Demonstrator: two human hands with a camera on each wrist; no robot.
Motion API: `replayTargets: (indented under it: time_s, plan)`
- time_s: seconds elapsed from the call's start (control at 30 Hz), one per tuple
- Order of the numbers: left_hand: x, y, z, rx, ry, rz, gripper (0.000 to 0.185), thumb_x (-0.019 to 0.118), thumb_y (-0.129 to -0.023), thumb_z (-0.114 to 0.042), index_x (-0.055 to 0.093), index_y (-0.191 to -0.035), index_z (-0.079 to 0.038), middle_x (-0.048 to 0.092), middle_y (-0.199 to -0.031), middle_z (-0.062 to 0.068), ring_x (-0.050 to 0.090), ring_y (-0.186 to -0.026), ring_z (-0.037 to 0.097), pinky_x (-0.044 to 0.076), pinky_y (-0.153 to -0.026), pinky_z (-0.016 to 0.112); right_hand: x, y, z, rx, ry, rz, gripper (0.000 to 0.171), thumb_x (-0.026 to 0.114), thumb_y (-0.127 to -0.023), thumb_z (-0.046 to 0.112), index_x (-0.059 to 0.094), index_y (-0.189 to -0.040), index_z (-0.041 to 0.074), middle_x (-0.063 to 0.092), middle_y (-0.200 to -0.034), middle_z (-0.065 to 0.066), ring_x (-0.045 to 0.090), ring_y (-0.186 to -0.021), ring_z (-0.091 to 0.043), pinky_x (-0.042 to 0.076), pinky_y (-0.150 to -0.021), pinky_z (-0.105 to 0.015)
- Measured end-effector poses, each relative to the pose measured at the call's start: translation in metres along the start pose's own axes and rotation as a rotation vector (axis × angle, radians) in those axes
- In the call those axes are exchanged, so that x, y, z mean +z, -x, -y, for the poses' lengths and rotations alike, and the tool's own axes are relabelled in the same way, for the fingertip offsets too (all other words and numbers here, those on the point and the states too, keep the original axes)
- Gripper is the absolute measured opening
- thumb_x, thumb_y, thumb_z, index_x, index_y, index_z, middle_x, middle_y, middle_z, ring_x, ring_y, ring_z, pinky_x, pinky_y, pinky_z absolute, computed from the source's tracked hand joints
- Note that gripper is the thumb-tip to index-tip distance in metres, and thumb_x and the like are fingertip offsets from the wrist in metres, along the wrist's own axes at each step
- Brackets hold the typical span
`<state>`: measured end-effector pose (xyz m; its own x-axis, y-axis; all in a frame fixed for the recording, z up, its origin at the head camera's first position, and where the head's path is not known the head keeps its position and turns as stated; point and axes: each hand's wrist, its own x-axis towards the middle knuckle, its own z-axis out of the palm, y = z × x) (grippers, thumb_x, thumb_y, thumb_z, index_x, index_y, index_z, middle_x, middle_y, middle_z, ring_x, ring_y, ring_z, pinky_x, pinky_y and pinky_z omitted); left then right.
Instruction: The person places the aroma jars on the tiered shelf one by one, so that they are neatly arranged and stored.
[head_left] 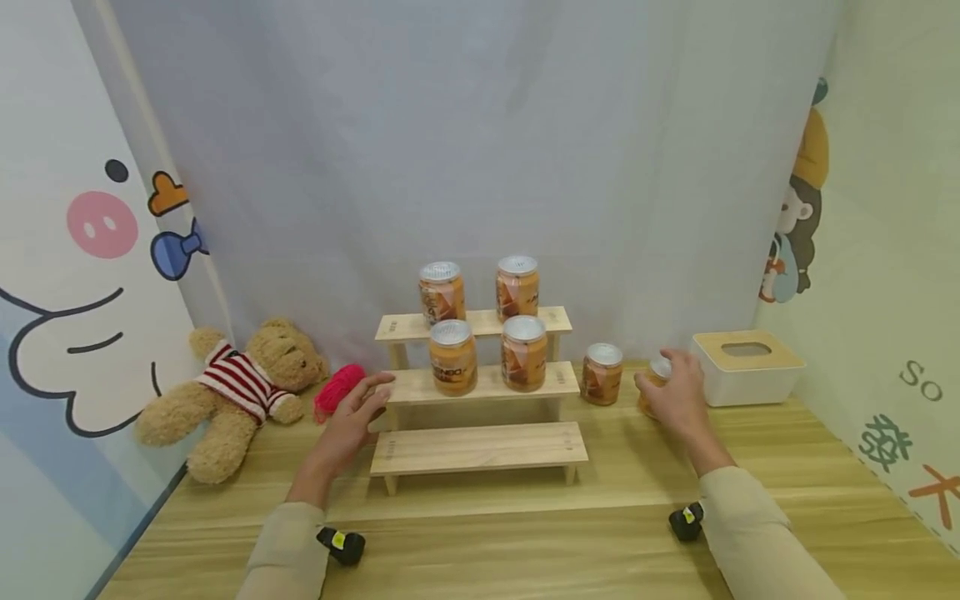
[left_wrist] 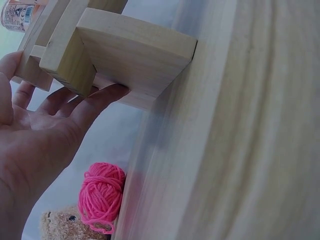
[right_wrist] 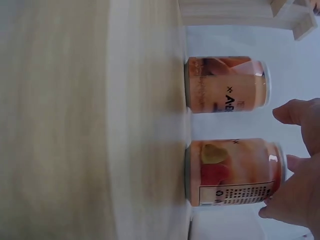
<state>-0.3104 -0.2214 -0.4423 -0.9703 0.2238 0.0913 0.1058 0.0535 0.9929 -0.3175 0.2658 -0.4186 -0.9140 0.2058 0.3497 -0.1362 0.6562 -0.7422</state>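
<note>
My left hand point(head_left: 345, 429) is at the left end of a stepped wooden stand point(head_left: 480, 447), its fingertips touching the end of a step in the left wrist view. Two orange cans with silver lids stand on the top step and two on the middle one, among them a front can point(head_left: 453, 367). To the right of the stand, my right hand point(head_left: 678, 400) reaches over the outer of two more cans point(right_wrist: 235, 172). Its fingers are spread around the lid end, the thumb apart from the can. The inner can point(head_left: 602, 379) stands upright beside it.
A white tissue box point(head_left: 750, 379) with a wooden lid sits right of the right hand. On the left lie a teddy bear point(head_left: 243, 383) in a striped shirt and a pink yarn ball point(head_left: 340, 389). A grey curtain point(head_left: 480, 150) hangs behind the table.
</note>
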Motion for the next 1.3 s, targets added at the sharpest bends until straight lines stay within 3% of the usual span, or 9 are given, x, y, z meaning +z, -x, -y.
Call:
replayTargets:
  time_s: [0.27,0.53,0.67,0.83,0.93,1.13,1.3]
  plan:
    - [0.0,0.0,0.002,0.0,0.005,0.004,0.051,0.047,-0.107,-0.038,0.037,-0.149,-0.011,0.022,-0.159,0.017,0.013,-0.147,0.047,0.035,-0.101,0.068,0.003,-0.009,-0.019,0.114,-0.12,0.045,0.08,0.063,-0.093,0.013,0.015,-0.149,-0.017,0.028,-0.145,-0.039,0.036,-0.13,-0.049,0.032,-0.108,-0.057]
    - [0.0,-0.001,0.003,0.0,0.01,0.002,0.05,0.047,-0.107,-0.038,0.037,-0.149,-0.011,0.023,-0.158,0.017,0.013,-0.147,0.047,0.036,-0.101,0.068,0.0,-0.012,-0.035,0.247,-0.269,0.179,0.075,0.064,-0.097,0.029,0.027,-0.142,-0.017,0.042,-0.137,-0.033,0.046,-0.124,-0.04,0.04,-0.104,-0.047]
    - [-0.001,-0.002,0.003,-0.002,0.011,-0.006,0.05,0.047,-0.107,-0.038,0.038,-0.148,-0.011,0.025,-0.158,0.017,0.014,-0.147,0.047,0.036,-0.101,0.068,-0.003,-0.014,-0.036,0.209,-0.287,0.205,0.071,0.064,-0.098,0.03,0.032,-0.139,-0.017,0.047,-0.133,-0.031,0.051,-0.119,-0.035,0.044,-0.098,-0.037]
    - [0.0,-0.002,0.002,-0.005,0.014,-0.011,0.05,0.048,-0.107,-0.038,0.038,-0.148,-0.011,0.026,-0.157,0.018,0.015,-0.147,0.047,0.037,-0.1,0.068,-0.008,-0.013,-0.028,0.111,-0.281,0.217,0.051,0.061,-0.101,0.027,0.045,-0.128,-0.013,0.059,-0.118,-0.021,0.058,-0.098,-0.016,0.048,-0.082,-0.021]
    - [0.0,-0.002,0.002,-0.004,0.014,-0.01,0.05,0.047,-0.107,-0.038,0.038,-0.148,-0.011,0.025,-0.157,0.019,0.015,-0.146,0.047,0.037,-0.1,0.068,-0.013,-0.008,-0.018,0.059,-0.273,0.248,0.051,0.06,-0.102,0.03,0.045,-0.129,-0.01,0.059,-0.117,-0.02,0.058,-0.097,-0.016,0.049,-0.081,-0.024]
    - [0.0,-0.002,0.002,-0.004,0.022,-0.013,0.049,0.048,-0.107,-0.038,0.038,-0.148,-0.011,0.026,-0.156,0.019,0.015,-0.146,0.048,0.037,-0.099,0.067,-0.025,0.007,0.01,0.032,-0.215,0.328,0.077,0.062,-0.1,0.041,0.025,-0.148,-0.007,0.044,-0.136,-0.028,0.049,-0.12,-0.039,0.046,-0.091,-0.045]
    - [-0.001,-0.002,0.002,-0.005,0.027,-0.006,0.049,0.048,-0.107,-0.036,0.038,-0.148,-0.011,0.026,-0.157,0.019,0.015,-0.146,0.047,0.038,-0.099,0.067,-0.033,0.023,0.033,-0.014,-0.213,0.362,0.078,0.064,-0.099,0.039,0.026,-0.15,-0.005,0.044,-0.139,-0.03,0.048,-0.124,-0.044,0.046,-0.094,-0.051]
